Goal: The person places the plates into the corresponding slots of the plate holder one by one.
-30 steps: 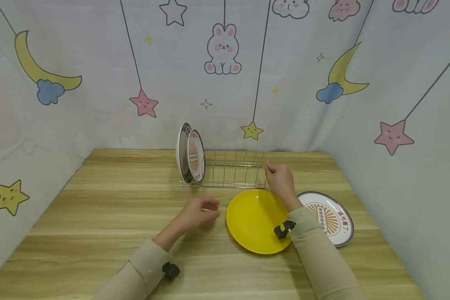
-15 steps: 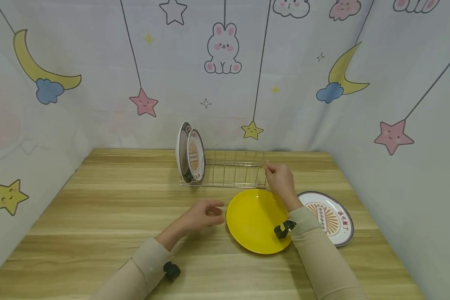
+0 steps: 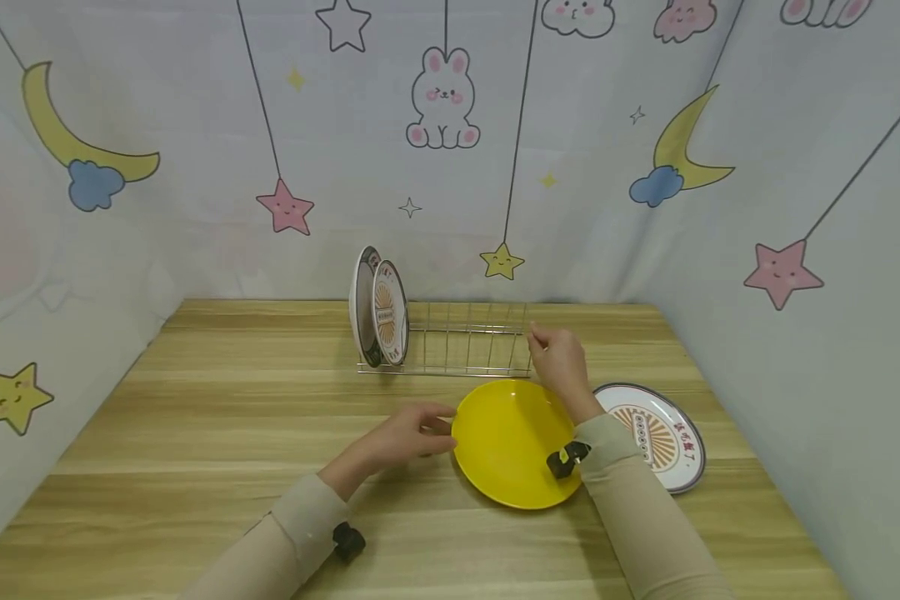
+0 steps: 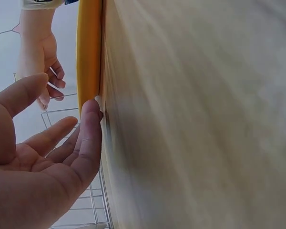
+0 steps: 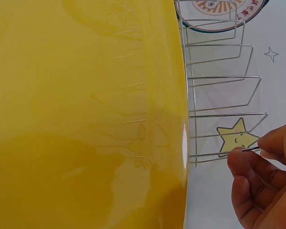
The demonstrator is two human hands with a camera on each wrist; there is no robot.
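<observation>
A round yellow plate [image 3: 513,446] lies on the table in front of the wire dish rack [image 3: 468,348]. My left hand [image 3: 408,435] is at the plate's left edge, thumb and fingers apart. In the left wrist view, its fingertips [image 4: 89,109] come up to the rim of the yellow plate [image 4: 89,52]; whether they touch cannot be told. My right hand [image 3: 561,362] pinches the rack's right end wire between thumb and forefinger, which the right wrist view shows plainly. Two white patterned plates, the nearer one a small plate [image 3: 391,314], stand upright in the rack's left slots.
A white oval plate [image 3: 663,437] with an orange ray print lies on the table at the right, partly behind my right forearm. The wooden table [image 3: 217,433] ends at a hanging cloth [image 3: 330,133] with printed stars and moons, behind the rack.
My left hand has moved right, from a short way off the yellow plate up to its left edge. My right hand keeps its pinch on the rack.
</observation>
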